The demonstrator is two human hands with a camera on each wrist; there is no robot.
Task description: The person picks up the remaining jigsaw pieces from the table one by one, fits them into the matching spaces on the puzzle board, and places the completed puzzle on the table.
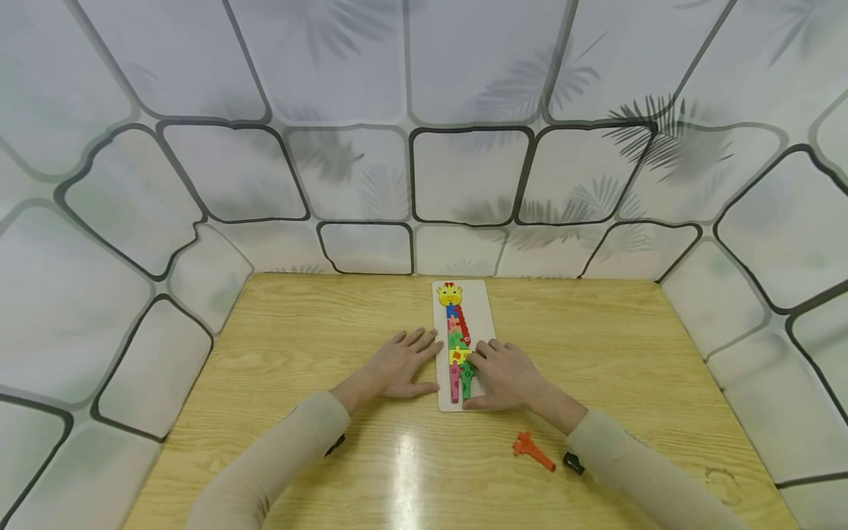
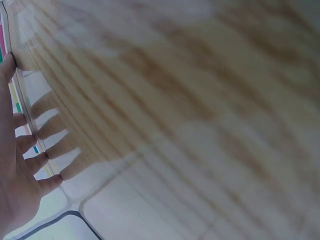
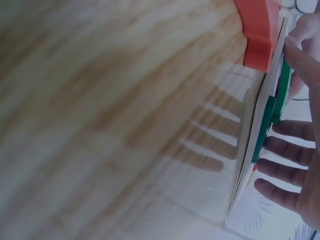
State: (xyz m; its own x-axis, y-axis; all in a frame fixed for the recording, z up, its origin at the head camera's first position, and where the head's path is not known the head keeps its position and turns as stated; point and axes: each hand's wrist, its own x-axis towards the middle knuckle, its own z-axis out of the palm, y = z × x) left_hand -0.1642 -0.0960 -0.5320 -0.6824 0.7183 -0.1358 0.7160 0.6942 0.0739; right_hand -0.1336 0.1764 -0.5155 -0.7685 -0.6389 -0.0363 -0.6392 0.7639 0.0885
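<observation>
A giraffe jigsaw of coloured pieces [image 1: 457, 339] lies upright along a white board [image 1: 481, 309], with a yellow head on top. My right hand [image 1: 506, 374] reaches over the board's right edge. Its thumb and index finger hold the ends of a green leg piece [image 3: 285, 90], beside a pink leg piece [image 1: 454, 384]. The other right fingers stretch out over the board. My left hand [image 1: 403, 364] lies with spread, straight fingers at the board's left edge, fingertips touching it. On the table, below the right hand, is a loose orange piece [image 1: 532, 450].
The board rests on a glossy wood-grain table [image 1: 318, 316]. Patterned fabric walls [image 1: 361, 177] enclose its back and sides. A small black object [image 1: 573, 462] shows at the right wrist, next to the orange piece.
</observation>
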